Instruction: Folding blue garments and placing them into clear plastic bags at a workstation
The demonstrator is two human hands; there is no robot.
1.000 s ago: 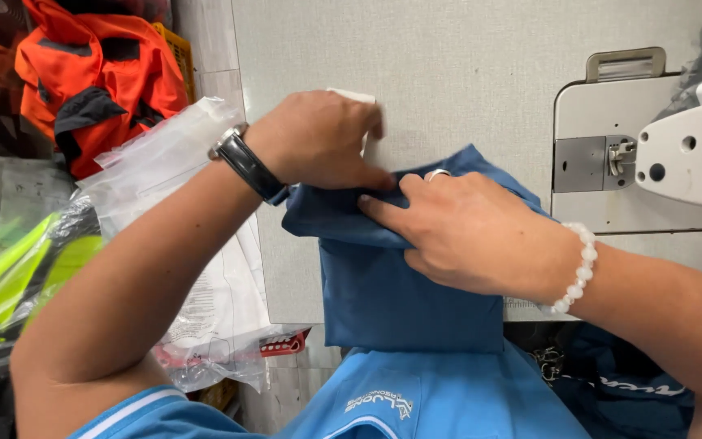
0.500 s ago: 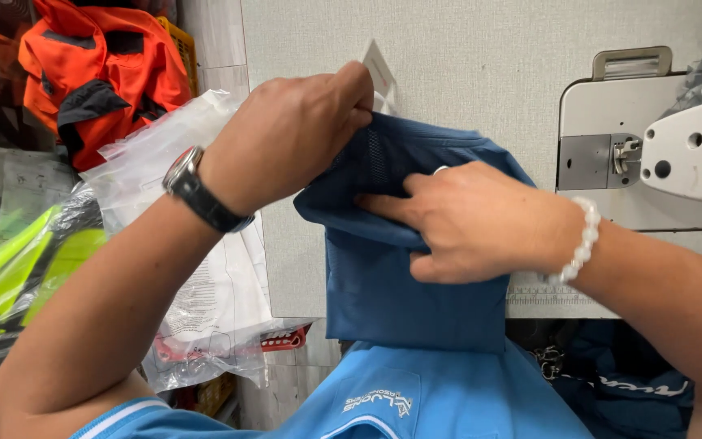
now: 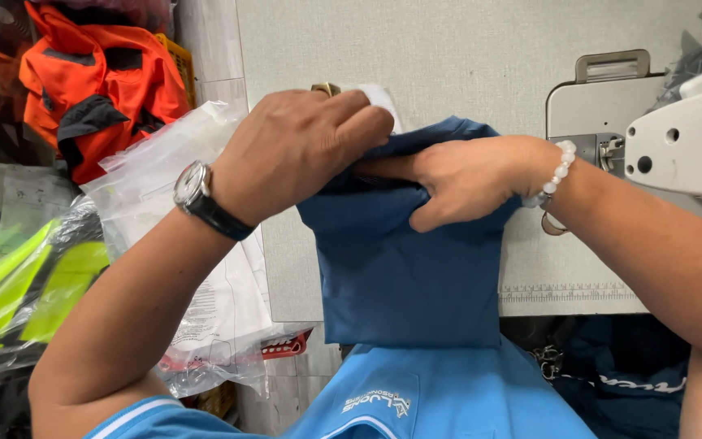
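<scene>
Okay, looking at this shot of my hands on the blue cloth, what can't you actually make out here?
Head view only:
- Top edge of the blue cloth: covered by the left hand and right hand.
- White piece under the left fingers: mostly hidden, kind unclear.
- Sewing machine: cut off by the right edge.
- Contents of the clear bags: blurred by plastic.

Bright, even light from above; soft shadow under the hands on the blue cloth [image 3: 408, 276], slight glare on plastic bags [image 3: 148, 187], edges mildly stretched
</scene>
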